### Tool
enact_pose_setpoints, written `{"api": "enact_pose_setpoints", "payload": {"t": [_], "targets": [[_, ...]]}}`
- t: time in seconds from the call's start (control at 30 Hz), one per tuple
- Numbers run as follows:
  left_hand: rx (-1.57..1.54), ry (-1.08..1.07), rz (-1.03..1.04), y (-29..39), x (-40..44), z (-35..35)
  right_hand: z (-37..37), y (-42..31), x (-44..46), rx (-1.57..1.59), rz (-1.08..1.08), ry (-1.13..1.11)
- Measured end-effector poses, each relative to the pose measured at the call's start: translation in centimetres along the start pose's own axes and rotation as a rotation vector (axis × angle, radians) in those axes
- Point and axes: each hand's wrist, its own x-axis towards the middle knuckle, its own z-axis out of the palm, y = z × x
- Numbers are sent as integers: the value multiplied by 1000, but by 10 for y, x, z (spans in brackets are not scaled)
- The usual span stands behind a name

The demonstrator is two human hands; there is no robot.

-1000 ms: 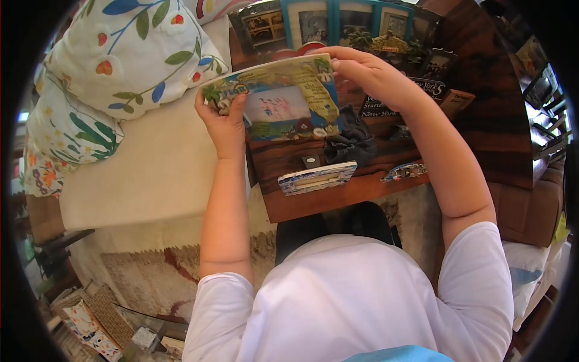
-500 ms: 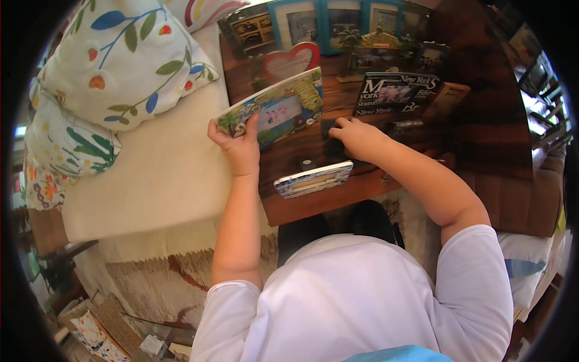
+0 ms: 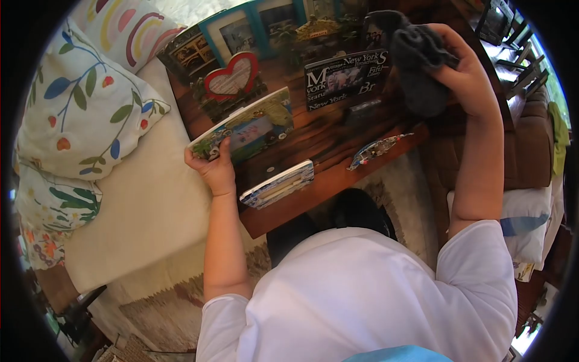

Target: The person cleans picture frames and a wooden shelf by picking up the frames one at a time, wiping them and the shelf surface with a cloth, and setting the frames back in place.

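Observation:
My left hand [image 3: 214, 171] grips the lower left corner of a colourful picture frame [image 3: 256, 128], thumb on its front. The picture frame stands tilted on the wooden table, and its base is partly hidden. Over the table's right side, my right hand [image 3: 467, 75] is closed on a crumpled dark grey cloth [image 3: 419, 51], part of which hangs down. Behind the cloth is a black picture frame with New York lettering [image 3: 347, 78]. A red heart-shaped frame [image 3: 232, 75] stands just beyond the colourful one.
Near the front edge of the wooden table [image 3: 319, 142] stand a blue and white frame [image 3: 277, 184] and a small ornate frame [image 3: 377, 151]. Turquoise frames [image 3: 265, 27] line the back. A cream seat with a patterned cushion [image 3: 90, 108] is at left, a brown sofa [image 3: 528, 151] at right.
My right hand has lifted the dark cloth off the table and carried it up and to the right. My left hand still holds the colourful frame. The view has shifted rightward.

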Motion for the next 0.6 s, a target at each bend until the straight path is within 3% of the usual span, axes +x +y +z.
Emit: {"api": "enact_pose_setpoints", "payload": {"t": [0.3, 0.4, 0.6], "targets": [[-31, -123, -64, -5, 2, -1, -9, 14, -14, 165, 12, 169], [-37, -107, 27, -8, 7, 3, -2, 20, -7, 189, 39, 120], [-50, -181, -131, 1, 19, 5, 7, 34, 3, 230, 29, 45]]}}
